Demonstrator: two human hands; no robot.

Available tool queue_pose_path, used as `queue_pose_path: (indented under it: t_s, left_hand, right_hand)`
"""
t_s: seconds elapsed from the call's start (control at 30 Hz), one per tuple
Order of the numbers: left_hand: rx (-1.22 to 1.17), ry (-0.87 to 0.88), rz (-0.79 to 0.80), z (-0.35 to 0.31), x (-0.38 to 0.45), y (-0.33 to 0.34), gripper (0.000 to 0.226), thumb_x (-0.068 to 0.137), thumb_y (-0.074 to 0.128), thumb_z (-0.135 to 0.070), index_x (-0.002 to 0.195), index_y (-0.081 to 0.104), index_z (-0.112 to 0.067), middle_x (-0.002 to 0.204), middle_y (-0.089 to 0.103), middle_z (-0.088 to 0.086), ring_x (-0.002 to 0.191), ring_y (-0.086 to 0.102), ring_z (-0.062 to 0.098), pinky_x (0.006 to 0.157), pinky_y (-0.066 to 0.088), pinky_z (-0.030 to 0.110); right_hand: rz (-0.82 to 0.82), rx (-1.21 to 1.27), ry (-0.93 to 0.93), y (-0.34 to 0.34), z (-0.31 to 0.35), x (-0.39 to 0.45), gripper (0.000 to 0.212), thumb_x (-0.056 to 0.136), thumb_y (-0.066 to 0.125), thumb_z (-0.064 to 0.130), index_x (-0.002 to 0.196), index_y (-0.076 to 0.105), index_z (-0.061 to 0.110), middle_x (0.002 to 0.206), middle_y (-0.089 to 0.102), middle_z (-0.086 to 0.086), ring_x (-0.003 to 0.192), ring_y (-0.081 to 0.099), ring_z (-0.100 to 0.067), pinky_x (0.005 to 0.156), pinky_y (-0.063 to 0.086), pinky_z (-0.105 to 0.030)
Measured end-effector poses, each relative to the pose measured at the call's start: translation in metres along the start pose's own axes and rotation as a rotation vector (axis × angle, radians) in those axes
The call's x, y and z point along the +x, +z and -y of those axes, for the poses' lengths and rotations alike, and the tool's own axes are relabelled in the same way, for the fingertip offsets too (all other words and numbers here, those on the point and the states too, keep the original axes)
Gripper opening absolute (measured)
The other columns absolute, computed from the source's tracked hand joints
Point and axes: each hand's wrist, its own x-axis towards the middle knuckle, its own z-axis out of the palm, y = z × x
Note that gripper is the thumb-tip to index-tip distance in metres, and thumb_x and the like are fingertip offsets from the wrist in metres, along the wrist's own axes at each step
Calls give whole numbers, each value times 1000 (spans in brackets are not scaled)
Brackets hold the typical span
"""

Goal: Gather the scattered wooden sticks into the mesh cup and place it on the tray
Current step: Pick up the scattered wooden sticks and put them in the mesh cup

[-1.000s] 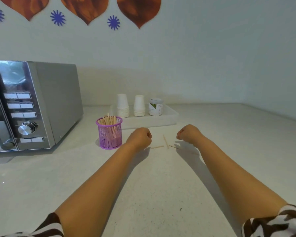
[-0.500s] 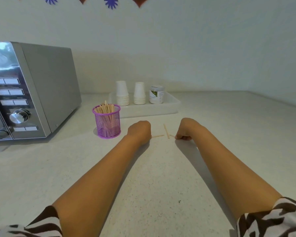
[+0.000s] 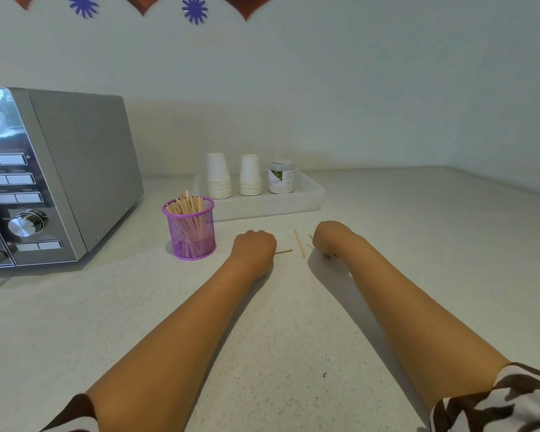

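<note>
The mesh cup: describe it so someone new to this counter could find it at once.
Start at the silver microwave on the left of the counter. Just to its right, in front of the clear tray holding paper cups, stands the mesh cup. It alone is purple, see-through wire, and stuffed with upright wooden sticks.

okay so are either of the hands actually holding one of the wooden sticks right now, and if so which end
It cannot be told. The left hand is curled over the near end of one stick; the right hand is curled down among others, but its fingers are hidden. One loose stick lies untouched between them.
</note>
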Motion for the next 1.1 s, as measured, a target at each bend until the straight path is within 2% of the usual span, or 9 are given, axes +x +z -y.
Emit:
queue_pose_path:
  t_s: [0.1, 0.2, 0.3, 0.4, 0.53, 0.6, 0.87, 0.93, 1.1]
  left_hand:
    - [-35, -21, -24, 0, -2, 1, 19, 90, 46, -2, 104, 58, -3, 105, 61, 13, 95, 58, 27, 70, 37, 30]
    - [-123, -55, -54, 2, -4, 0, 17, 90, 47, -3, 106, 54, -4, 103, 61, 12, 85, 55, 25, 70, 38, 30]
    - [-244, -94, -61, 4, -3, -5, 17, 92, 46, -3, 109, 48, -4, 101, 61, 13, 76, 49, 23, 66, 39, 32]
    - [-378, -133, -42, 4, -3, -8, 20, 92, 44, 0, 112, 47, -3, 102, 60, 16, 85, 57, 28, 75, 48, 37]
    - [-537, -201, -53, 6, -1, -10, 25, 90, 39, 5, 112, 47, -2, 103, 60, 19, 84, 54, 28, 70, 43, 35]
    - [-610, -229, -58, 7, 2, -11, 22, 92, 37, 2, 111, 48, -3, 105, 60, 19, 86, 54, 28, 71, 41, 34]
    - [-757, -295, -59, 8, 5, -14, 29, 95, 38, -5, 114, 59, 0, 119, 62, 16, 108, 56, 31, 88, 44, 36]
    - [-834, -311, -63, 10, 4, -15, 29, 95, 38, -6, 111, 62, 1, 119, 62, 16, 108, 56, 30, 87, 44, 35]
    - [-1291, -462, -25, 11, 3, -20, 32, 95, 31, -1, 107, 61, 0, 83, 59, 18, 65, 55, 25, 55, 43, 31]
  right_hand:
    - [36, 132, 30, -3, 0, -1, 39, 93, 45, 3, 56, 39, 10, 47, 47, -4, 41, 44, -15, 44, 35, -21]
    - [-61, 205, -42, 2, 0, 5, 38, 92, 44, 1, 57, 38, 12, 60, 41, -5, 51, 37, -15, 47, 30, -22]
    - [-170, 233, -65, 11, 1, 9, 12, 94, 45, 8, 94, 52, -1, 95, 58, -10, 79, 55, -24, 53, 33, -26]
    - [-225, 231, -74, 22, 8, 4, 34, 93, 55, 22, 118, 55, 0, 119, 61, -12, 108, 59, -29, 70, 40, -30]
    - [-243, 172, -19, 25, 10, 3, 10, 89, 58, 11, 83, 59, 3, 79, 53, -3, 73, 56, -21, 61, 39, -27]
    - [-272, 148, 16, 22, 11, 3, 30, 88, 53, 1, 60, 43, 9, 70, 45, -1, 63, 46, -18, 60, 37, -26]
    - [-104, -104, -28, 25, 13, -1, 14, 91, 47, 11, 94, 60, 11, 91, 48, 0, 88, 53, -20, 72, 35, -24]
    - [-112, -90, -16, 24, 13, -1, 12, 91, 48, 11, 81, 54, 10, 85, 49, 1, 80, 53, -18, 68, 36, -23]
    - [-185, 332, -40, 8, 16, 3, 35, 91, 44, 5, 60, 32, 12, 63, 36, -1, 56, 38, -16, 51, 32, -26]
